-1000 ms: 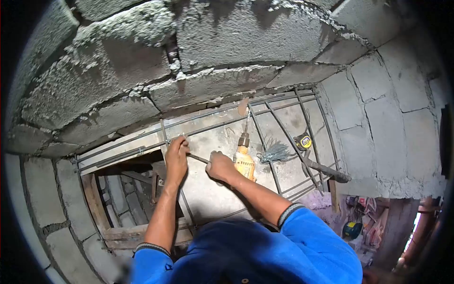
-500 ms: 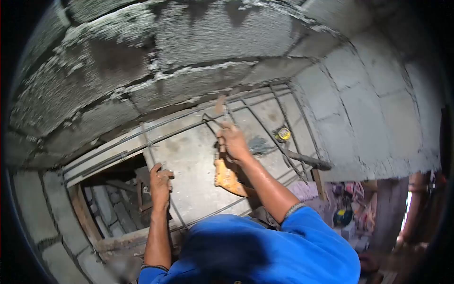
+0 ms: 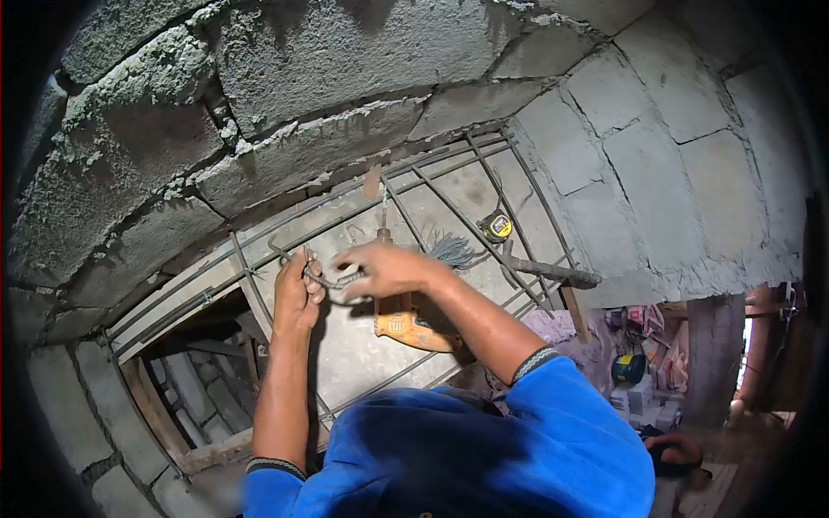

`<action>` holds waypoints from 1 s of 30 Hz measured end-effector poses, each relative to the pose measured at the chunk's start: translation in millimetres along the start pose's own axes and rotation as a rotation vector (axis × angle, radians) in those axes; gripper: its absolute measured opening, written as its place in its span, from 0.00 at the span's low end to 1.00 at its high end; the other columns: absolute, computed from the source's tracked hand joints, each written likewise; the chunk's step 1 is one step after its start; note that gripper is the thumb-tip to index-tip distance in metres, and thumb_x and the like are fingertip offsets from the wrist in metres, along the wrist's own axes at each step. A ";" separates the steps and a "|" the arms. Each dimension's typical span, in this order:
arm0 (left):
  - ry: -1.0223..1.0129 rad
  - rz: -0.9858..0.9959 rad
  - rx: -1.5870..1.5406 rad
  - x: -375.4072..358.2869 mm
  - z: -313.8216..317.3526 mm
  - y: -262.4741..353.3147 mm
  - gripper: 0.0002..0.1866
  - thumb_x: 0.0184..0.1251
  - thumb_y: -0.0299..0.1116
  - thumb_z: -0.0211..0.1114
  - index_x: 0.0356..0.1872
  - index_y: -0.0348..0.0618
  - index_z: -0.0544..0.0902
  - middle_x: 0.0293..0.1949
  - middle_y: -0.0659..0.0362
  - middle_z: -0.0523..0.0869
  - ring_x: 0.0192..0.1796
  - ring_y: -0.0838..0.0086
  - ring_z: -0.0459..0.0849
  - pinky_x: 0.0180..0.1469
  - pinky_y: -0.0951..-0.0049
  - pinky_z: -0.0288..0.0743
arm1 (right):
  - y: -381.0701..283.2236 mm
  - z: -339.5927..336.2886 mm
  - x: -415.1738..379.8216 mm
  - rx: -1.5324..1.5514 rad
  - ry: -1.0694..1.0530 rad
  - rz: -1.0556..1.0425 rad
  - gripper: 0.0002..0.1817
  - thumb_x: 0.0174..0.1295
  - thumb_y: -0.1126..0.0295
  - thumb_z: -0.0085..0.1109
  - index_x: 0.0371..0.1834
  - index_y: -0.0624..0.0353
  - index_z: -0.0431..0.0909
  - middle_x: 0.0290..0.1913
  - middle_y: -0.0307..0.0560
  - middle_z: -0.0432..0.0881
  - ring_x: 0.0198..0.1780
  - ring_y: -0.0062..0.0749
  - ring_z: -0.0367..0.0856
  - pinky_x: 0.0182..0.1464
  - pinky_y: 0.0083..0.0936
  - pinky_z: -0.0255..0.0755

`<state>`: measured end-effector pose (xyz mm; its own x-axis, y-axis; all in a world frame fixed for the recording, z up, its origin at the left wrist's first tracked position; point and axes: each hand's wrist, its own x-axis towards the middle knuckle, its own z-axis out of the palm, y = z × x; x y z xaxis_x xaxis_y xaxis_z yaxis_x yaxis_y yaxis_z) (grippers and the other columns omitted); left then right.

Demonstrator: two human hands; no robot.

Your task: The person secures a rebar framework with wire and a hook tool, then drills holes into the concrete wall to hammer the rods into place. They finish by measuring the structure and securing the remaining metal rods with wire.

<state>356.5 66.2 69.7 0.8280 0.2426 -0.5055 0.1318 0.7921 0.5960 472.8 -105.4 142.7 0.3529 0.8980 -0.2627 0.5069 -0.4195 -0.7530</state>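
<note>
Head view: the bent rod (image 3: 324,281) passes through the left hand (image 3: 296,296), its hook sticking out past the fingertips, the fingers closed narrowly round it. Its other end reaches the right hand (image 3: 384,272), whose fingers are loosely curled; blur hides whether they grip. Just beside that hand lies the drill (image 3: 406,328); farther off are the wires (image 3: 452,249), hammer (image 3: 557,271) and tape measure (image 3: 496,226), before the block wall (image 3: 345,65).
</note>
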 end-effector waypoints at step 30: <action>0.267 -0.106 0.015 -47.9 -105.2 -38.4 0.10 0.77 0.40 0.58 0.37 0.46 0.77 0.21 0.64 0.77 0.14 0.83 0.67 0.12 0.81 0.59 | 210.3 56.9 -167.3 0.596 0.922 1.435 0.12 0.47 0.65 0.65 0.30 0.62 0.80 0.29 0.47 0.78 0.24 0.36 0.76 0.30 0.43 0.77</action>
<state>254.4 83.1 5.4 0.6368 0.2996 -0.7105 0.2194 0.8129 0.5395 475.6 -336.3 -6.0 0.5979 -0.5234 -0.6071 -0.8001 -0.4349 -0.4131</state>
